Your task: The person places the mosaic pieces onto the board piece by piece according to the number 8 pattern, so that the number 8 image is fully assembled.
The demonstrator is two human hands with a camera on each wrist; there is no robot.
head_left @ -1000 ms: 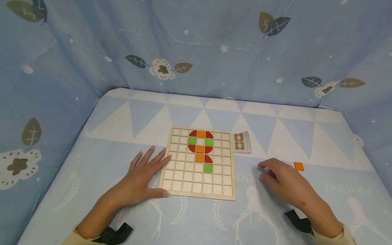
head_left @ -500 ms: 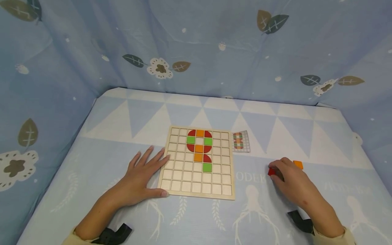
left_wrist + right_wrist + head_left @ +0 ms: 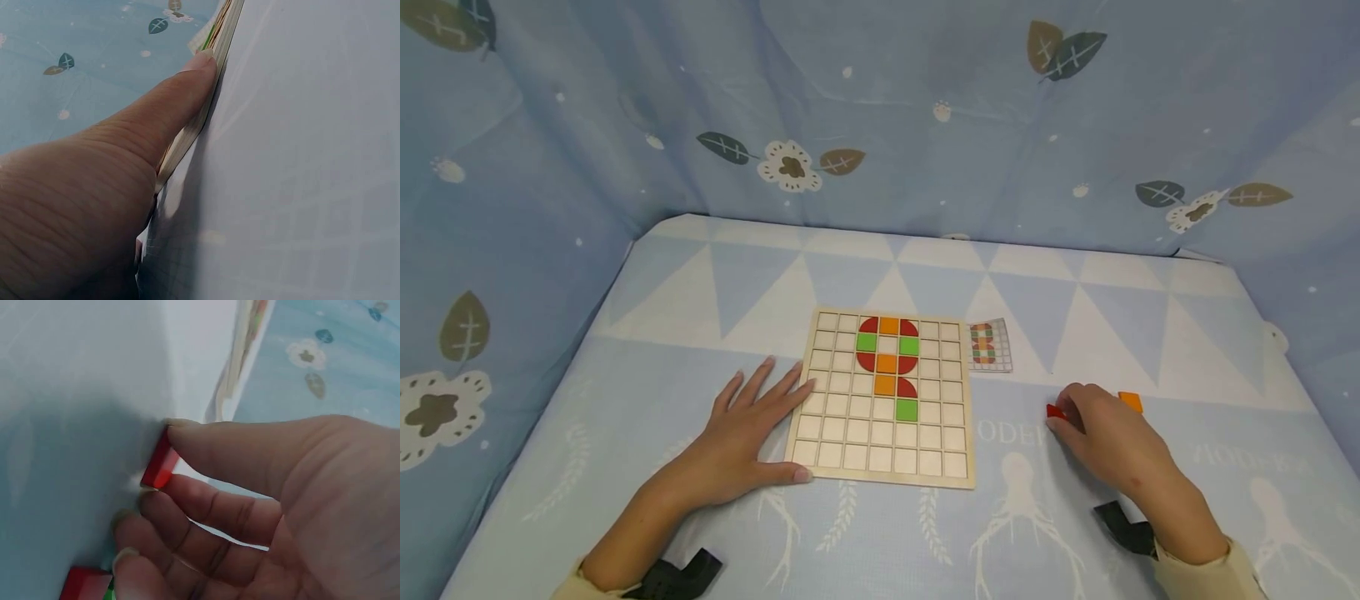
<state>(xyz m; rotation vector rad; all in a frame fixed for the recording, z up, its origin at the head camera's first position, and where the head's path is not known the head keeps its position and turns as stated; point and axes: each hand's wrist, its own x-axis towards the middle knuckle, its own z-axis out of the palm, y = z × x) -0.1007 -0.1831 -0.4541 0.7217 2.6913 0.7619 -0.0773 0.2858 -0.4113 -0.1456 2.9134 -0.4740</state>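
Note:
My left hand (image 3: 745, 437) rests with spread fingers along the left edge of a wooden grid board (image 3: 860, 432); its thumb lies at the near corner and, in the left wrist view, its thumb (image 3: 181, 94) presses on the board's side. Red, orange and green tiles fill some of the upper-middle squares. To the right of the board, my right hand (image 3: 1108, 437) pinches a small red tile (image 3: 1056, 412) between thumb and forefinger. Close up, that red tile (image 3: 160, 461) stands tilted at the fingertips. Under the other curled fingers lie another red tile (image 3: 86, 582) and a bit of green.
A small pattern card (image 3: 992, 346) with a printed coloured grid lies against the board's right edge. An orange tile (image 3: 1131, 402) sits just beyond the right hand. Patterned cloth covers the table (image 3: 700, 292), and blue curtains (image 3: 895, 83) hang behind it.
My right hand shifted right and now pinches a red tile, which came into view half a second ago and has since moved slightly left. The left hand and board stay put.

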